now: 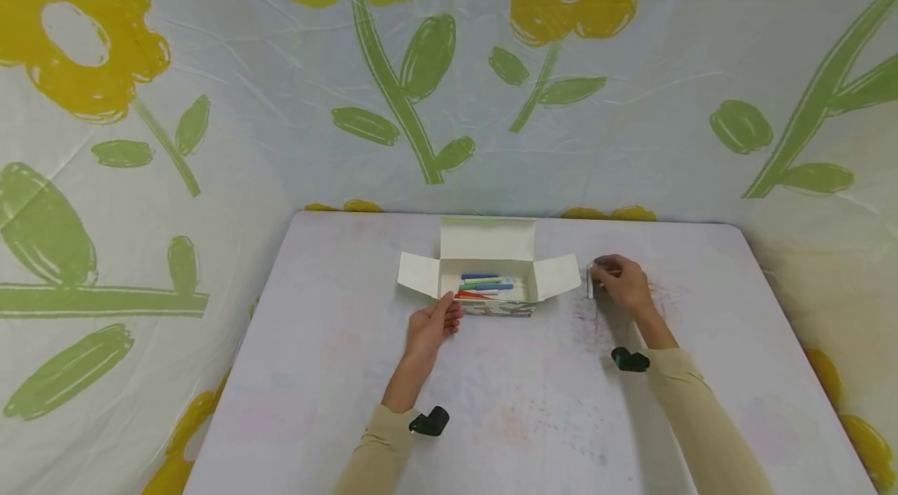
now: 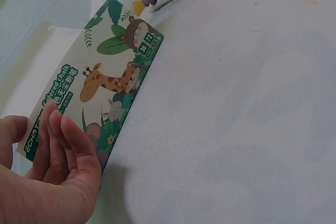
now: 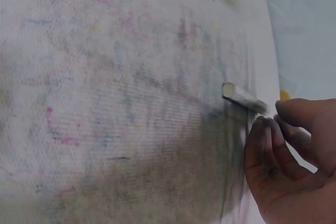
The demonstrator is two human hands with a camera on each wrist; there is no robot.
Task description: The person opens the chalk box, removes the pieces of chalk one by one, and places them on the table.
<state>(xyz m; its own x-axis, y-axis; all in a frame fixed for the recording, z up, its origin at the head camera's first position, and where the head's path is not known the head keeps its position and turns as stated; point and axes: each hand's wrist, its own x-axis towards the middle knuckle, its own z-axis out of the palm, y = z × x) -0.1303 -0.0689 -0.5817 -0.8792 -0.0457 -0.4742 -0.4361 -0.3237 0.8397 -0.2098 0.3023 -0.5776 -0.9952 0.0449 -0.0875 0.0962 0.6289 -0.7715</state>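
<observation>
Just left of the table's middle stands an open cardboard chalk box, holding several coloured chalk sticks. My left hand grips its near wall by the left corner, with the thumb over the top edge and the fingers curled against the printed side. To the right of the box, my right hand pinches the far end of a white chalk stick between thumb and fingertips. That stick lies low over the smudged tabletop, its other end pointing toward me.
The box's white flaps stand spread out at the back and both sides. Chalk smudges mark the pale table. A flower-printed cloth hangs behind the far edge and along the sides.
</observation>
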